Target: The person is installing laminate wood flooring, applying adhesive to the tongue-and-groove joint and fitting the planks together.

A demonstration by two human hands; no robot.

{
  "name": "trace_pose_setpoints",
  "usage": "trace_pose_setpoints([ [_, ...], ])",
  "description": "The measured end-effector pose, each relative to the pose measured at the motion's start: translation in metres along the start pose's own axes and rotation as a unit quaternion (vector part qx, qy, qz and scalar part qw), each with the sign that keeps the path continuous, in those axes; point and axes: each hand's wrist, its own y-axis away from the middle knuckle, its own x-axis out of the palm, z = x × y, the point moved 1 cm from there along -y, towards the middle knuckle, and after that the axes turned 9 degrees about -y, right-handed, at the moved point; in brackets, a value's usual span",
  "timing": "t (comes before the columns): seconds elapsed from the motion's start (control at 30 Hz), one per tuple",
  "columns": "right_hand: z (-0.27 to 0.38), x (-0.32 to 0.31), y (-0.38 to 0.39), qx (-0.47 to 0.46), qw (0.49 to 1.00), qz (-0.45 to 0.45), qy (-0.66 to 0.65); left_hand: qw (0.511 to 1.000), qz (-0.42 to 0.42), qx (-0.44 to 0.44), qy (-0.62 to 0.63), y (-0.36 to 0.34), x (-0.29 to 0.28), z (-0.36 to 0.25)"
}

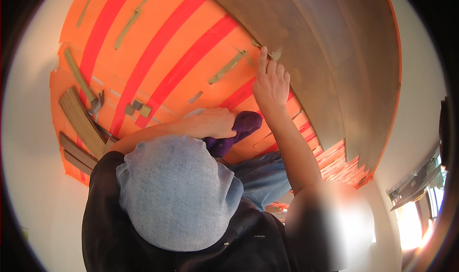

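My right hand point(272, 85) reaches forward to the edge of the laid brown floor planks point(306, 47). Its index finger is stretched out and touches that edge; the other fingers are slightly bent. Beside the fingertips, a small pale greenish piece point(276, 54) lies on the plank edge; its kind is unclear. Close to my body, my left hand point(217, 122) is closed next to a purple sock point(247, 122), touching it. A whitish thing point(195, 112) shows partly behind this hand, and what the fingers hold is hidden.
Orange underlay point(191, 47) with red tape strips point(162, 37) and greenish streaks covers the floor at left. A hammer point(81, 78), cut plank pieces point(81, 119) and small blocks point(138, 108) lie there. White walls point(28, 104) border both sides. My denim-covered knee point(179, 195) fills the foreground.
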Motion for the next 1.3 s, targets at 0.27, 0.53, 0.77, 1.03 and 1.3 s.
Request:
trace_pose_setpoints([
  [0.27, 0.004, -0.028, 0.019, -0.035, 0.999, 0.01, -0.022, 0.999, -0.028, -0.015, -0.017, 0.002, 0.006, 0.003],
  [0.53, -0.025, -0.023, -0.014, -0.085, 0.995, -0.041, 0.007, 1.0, -0.008, -0.017, -0.01, 0.005, -0.004, -0.007],
  [0.77, -0.028, -0.023, 0.0, -0.065, 0.998, -0.017, -0.005, 1.0, 0.009, -0.021, -0.011, 0.0, 0.002, -0.002],
  [1.03, -0.007, -0.018, 0.055, 0.002, 0.986, -0.011, -0.169, 0.999, -0.001, -0.02, -0.029, 0.002, 0.001, -0.004],
  [1.3, 0.001, 0.007, 0.063, 0.012, 0.995, 0.056, -0.078, 1.0, -0.007, -0.017, -0.024, 0.007, -0.006, -0.008],
])
